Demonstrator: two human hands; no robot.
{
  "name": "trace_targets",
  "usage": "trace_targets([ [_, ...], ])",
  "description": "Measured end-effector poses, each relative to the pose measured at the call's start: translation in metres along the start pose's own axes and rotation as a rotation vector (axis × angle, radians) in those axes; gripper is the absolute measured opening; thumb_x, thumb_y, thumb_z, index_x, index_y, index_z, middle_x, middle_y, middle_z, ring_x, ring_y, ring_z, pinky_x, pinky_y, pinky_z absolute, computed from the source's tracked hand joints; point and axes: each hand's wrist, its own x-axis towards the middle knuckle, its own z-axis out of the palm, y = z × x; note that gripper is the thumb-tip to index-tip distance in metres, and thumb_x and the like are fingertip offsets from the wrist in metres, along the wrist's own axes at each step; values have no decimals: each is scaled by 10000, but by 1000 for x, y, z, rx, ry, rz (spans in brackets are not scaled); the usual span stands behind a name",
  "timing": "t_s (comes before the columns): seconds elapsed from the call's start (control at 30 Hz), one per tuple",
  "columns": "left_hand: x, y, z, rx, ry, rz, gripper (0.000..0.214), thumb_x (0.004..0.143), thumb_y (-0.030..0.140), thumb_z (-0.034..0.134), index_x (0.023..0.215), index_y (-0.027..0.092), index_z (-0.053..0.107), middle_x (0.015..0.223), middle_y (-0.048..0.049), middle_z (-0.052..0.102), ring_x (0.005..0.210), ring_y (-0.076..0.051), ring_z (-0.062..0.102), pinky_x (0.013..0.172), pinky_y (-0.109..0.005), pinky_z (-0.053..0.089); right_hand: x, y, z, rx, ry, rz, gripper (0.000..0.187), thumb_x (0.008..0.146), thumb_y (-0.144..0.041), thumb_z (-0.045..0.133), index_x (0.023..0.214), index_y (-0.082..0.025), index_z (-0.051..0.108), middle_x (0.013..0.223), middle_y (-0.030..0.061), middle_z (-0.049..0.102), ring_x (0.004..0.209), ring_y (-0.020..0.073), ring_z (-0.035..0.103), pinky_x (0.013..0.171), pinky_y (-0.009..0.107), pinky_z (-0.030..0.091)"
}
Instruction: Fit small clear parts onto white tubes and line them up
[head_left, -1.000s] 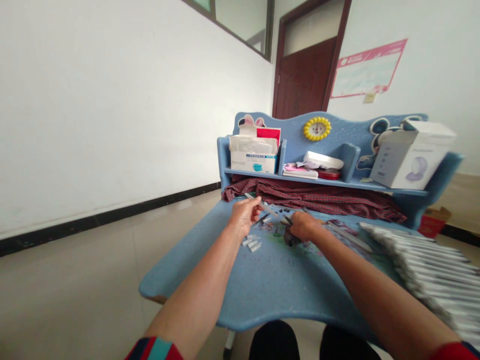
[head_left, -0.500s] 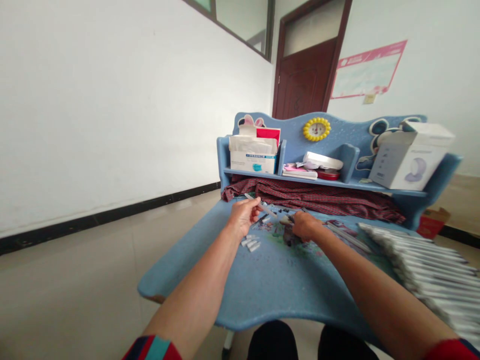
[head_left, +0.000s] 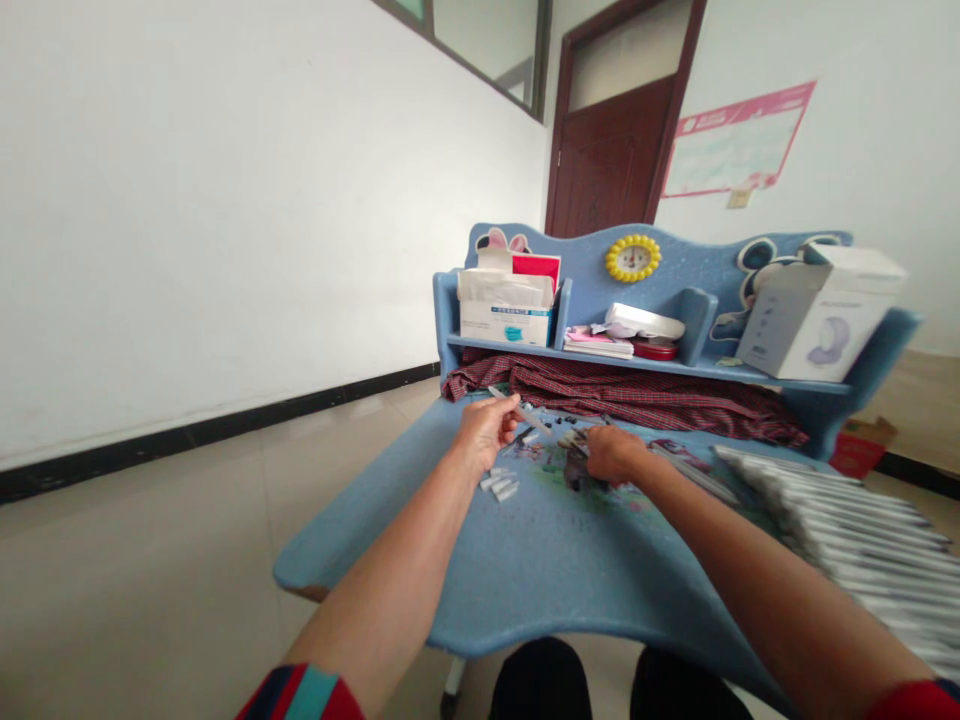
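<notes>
The left hand pinches a thin pen; the right hand, near it, is curled shut, contents unclear; small caps lie on the desk below.

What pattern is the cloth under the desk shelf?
Red-and-dark plaid cloth, clearest in the head view.

What the right hand covers is hidden under its fingers. The stick pinched in the left hand, and the bits just this side of that hand, are too small to identify. Right of the right hand, the blurred stack runs off the edge.
</notes>
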Motion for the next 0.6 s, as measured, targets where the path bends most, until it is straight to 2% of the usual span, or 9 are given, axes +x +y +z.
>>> trace_targets([
  [0.13,2,-1,-1,-10,25,-23,141,635,200,663,615,109,556,476,-13,548,358,-62,447,318,-153,281,-20,5,-8,79,-8,-92,182,718,-226,475,672,-126,619,522,52,600,486,147,580,458,210,395],
  [0.27,3,-2,-2,-15,31,-40,142,653,211,647,615,108,556,474,-17,546,355,-65,442,317,-158,282,-50,11,-18,238,103,-283,135,662,-158,446,586,-147,557,477,-2,527,437,90,492,397,175,290],
  [0.37,2,-1,-1,-17,37,-51,150,660,206,641,597,111,544,461,-16,538,355,-64,440,318,-156,280,-65,12,-21,278,111,-336,120,645,-155,441,567,-154,532,479,-16,504,433,74,452,390,175,248],
  [0.6,-1,-1,1,3,32,-63,153,680,190,622,582,114,532,447,-10,528,351,-60,437,325,-151,288,-65,9,-14,199,167,-378,121,621,-174,442,530,-165,521,478,-22,463,450,78,428,397,188,220],
])
